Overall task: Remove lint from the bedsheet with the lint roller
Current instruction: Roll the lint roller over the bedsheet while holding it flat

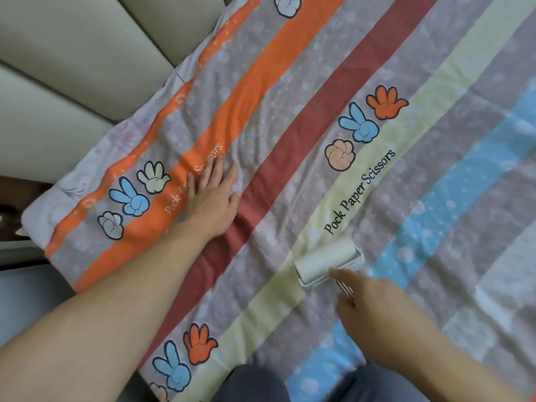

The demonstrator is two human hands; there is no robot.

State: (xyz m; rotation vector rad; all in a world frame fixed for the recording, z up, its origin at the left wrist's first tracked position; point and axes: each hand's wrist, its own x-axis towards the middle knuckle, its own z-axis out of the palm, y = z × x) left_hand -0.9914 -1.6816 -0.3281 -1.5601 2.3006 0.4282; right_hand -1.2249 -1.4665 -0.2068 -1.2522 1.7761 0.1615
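Observation:
A striped bedsheet [304,117] with orange, red, pale yellow and blue bands and printed cartoon hands covers the bed. My left hand [211,198] lies flat on it, fingers spread, across the orange and red stripes. A white lint roller [327,262] rests with its drum on the pale yellow stripe, just below the words "Pock Paper Scissors". My right hand [374,311] grips the roller's thin handle, with the index finger stretched along it toward the drum.
A cream padded headboard [72,53] runs along the upper left, beside the sheet's edge. My knees in dark trousers [255,384] rest on the sheet at the bottom. Dark floor shows at the far left.

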